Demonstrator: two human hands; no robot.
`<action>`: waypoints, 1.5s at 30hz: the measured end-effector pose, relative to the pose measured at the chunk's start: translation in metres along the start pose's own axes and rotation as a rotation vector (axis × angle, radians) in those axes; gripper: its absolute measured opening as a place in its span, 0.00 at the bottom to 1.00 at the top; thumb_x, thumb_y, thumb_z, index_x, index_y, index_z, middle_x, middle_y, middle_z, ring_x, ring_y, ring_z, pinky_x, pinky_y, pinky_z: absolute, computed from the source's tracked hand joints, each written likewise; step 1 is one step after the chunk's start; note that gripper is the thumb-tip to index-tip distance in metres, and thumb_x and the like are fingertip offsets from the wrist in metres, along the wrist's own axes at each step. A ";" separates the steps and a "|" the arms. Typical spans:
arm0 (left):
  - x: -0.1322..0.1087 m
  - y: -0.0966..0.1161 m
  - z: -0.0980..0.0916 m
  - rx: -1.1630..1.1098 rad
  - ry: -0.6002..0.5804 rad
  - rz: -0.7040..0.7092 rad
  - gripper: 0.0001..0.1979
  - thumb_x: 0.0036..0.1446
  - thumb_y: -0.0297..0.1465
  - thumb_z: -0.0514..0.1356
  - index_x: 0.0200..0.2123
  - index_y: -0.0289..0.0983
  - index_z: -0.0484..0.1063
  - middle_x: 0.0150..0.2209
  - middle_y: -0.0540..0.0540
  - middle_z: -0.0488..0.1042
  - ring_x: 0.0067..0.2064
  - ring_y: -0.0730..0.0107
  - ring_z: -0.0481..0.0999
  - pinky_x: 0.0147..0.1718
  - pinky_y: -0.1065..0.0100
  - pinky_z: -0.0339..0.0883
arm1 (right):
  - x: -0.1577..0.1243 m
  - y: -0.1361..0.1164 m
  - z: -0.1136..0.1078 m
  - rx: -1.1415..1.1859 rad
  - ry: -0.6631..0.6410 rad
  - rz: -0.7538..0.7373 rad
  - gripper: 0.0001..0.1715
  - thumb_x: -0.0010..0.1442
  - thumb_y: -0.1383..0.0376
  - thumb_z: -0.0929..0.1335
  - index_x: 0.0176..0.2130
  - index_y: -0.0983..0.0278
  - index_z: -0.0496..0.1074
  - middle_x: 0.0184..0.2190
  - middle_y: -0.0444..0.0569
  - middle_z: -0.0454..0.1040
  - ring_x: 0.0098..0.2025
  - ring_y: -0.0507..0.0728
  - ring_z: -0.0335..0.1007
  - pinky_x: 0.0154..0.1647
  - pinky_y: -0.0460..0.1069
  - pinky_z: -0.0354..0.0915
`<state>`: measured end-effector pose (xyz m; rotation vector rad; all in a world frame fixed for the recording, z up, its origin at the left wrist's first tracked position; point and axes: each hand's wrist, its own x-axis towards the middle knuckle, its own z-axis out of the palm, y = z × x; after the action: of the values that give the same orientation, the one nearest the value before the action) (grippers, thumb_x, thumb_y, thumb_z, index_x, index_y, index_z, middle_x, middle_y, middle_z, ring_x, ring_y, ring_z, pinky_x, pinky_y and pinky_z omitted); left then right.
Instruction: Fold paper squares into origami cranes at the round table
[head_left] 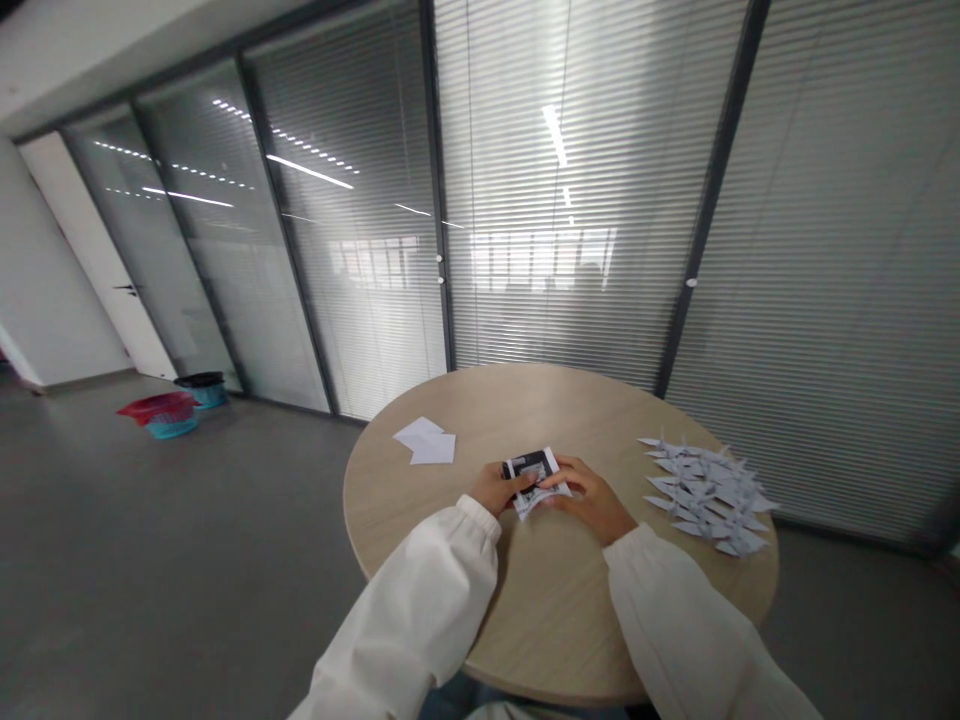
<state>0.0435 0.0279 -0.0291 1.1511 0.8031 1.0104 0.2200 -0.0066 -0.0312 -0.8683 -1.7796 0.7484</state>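
Note:
A small folded sheet of paper point(534, 478), printed in black and white, sits at the middle of the round wooden table point(555, 600). My left hand point(495, 488) and my right hand point(589, 498) pinch it from either side, just above the tabletop. Its lower part is hidden by my fingers. Both white sleeves reach in from the bottom of the view. A few loose white paper sheets point(424, 442) lie to the left of my hands. To the right lies a heap of several pale paper cranes point(705, 495).
A glass wall with slatted blinds point(570, 200) stands behind the table. A red-and-teal basket point(165, 415) and a teal bin with a black rim point(201, 390) stand on the grey floor point(180, 540) at the left, near a white door point(97, 260).

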 end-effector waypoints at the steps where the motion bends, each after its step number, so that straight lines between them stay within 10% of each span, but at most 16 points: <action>1: 0.000 0.000 0.000 0.010 -0.018 -0.011 0.23 0.29 0.38 0.71 0.29 0.28 0.74 0.22 0.46 0.74 0.22 0.73 0.71 0.24 0.70 0.67 | 0.000 -0.001 0.000 0.002 0.020 0.028 0.11 0.49 0.58 0.71 0.34 0.59 0.76 0.49 0.51 0.66 0.53 0.59 0.61 0.49 0.53 0.63; 19: -0.014 0.009 0.017 -0.022 -0.213 -0.026 0.29 0.42 0.51 0.60 0.39 0.31 0.72 0.38 0.38 0.75 0.38 0.58 0.76 0.28 0.66 0.70 | 0.002 -0.008 -0.004 -0.003 0.206 0.233 0.19 0.47 0.53 0.69 0.30 0.66 0.72 0.25 0.46 0.73 0.28 0.55 0.69 0.29 0.47 0.63; 27: -0.019 0.009 0.025 0.184 -0.129 0.046 0.30 0.30 0.36 0.71 0.36 0.33 0.62 0.32 0.46 0.70 0.34 0.67 0.72 0.28 0.64 0.72 | 0.001 -0.003 -0.003 -0.111 0.295 0.176 0.14 0.46 0.55 0.70 0.28 0.62 0.67 0.18 0.38 0.64 0.21 0.50 0.59 0.21 0.43 0.56; 38: -0.018 0.007 0.026 0.112 -0.144 0.097 0.26 0.38 0.45 0.66 0.36 0.34 0.63 0.32 0.45 0.72 0.32 0.64 0.76 0.31 0.63 0.70 | 0.001 0.002 -0.001 -0.117 0.324 0.141 0.29 0.48 0.52 0.69 0.47 0.61 0.62 0.21 0.38 0.65 0.23 0.53 0.63 0.25 0.45 0.59; 45: -0.013 0.004 0.023 0.157 -0.097 0.137 0.25 0.37 0.43 0.67 0.34 0.33 0.65 0.29 0.46 0.73 0.29 0.65 0.76 0.27 0.65 0.70 | 0.001 0.005 -0.001 -0.117 0.298 0.181 0.22 0.48 0.50 0.69 0.37 0.63 0.70 0.26 0.44 0.71 0.27 0.54 0.66 0.27 0.46 0.62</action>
<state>0.0589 0.0078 -0.0194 1.3951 0.7445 1.0091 0.2215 -0.0030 -0.0350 -1.1676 -1.5045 0.5979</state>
